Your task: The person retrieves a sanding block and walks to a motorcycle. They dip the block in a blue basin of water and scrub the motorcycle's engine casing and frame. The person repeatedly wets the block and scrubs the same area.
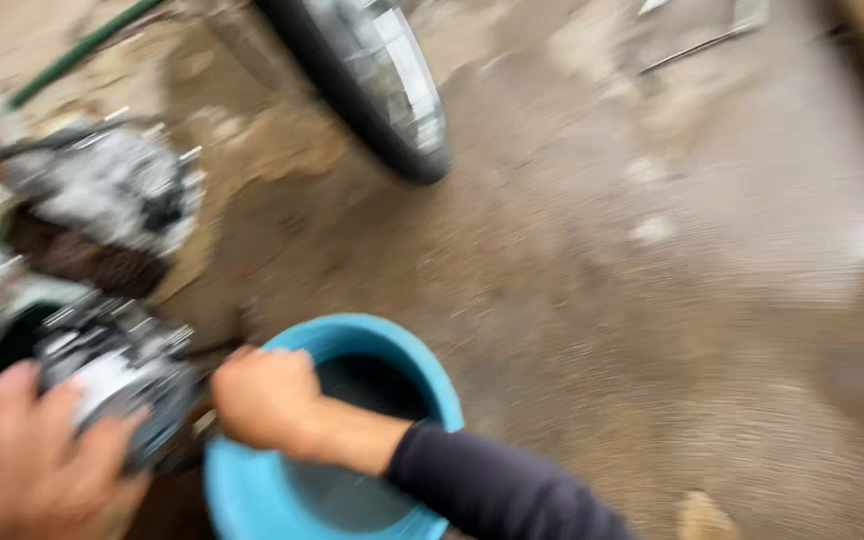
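Two hands low in the frame, pic badly motion-blurred. Left hand [27, 455] at bottom-left corner, fingers spread and wrapped over a grey metal engine part [117, 375], gripping its near side. Right hand [264, 395] comes in from the bottom-right w/ a dark sleeve [497, 490] over the forearm; fingers clenched into a fist at the left rim of a blue bucket [422, 365], just beside the engine part. Can't tell whether the fist holds anything, too blurred. Forearm lies across the bucket's mouth. Bucket sits on the ground at bottom centre, inside dark, looks like liquid in it.

Further back on the left, a 2nd grey engine block [117, 195] w/ studs sticking out, dark grimy area under it, apart from the hands. Green hose [77, 50] runs diagonally at top-left. Top centre, a tyre with shiny rim [387, 85] stands on wet brown concrete floor [652, 330], well apart from the bucket. Pale patches on the floor at right.
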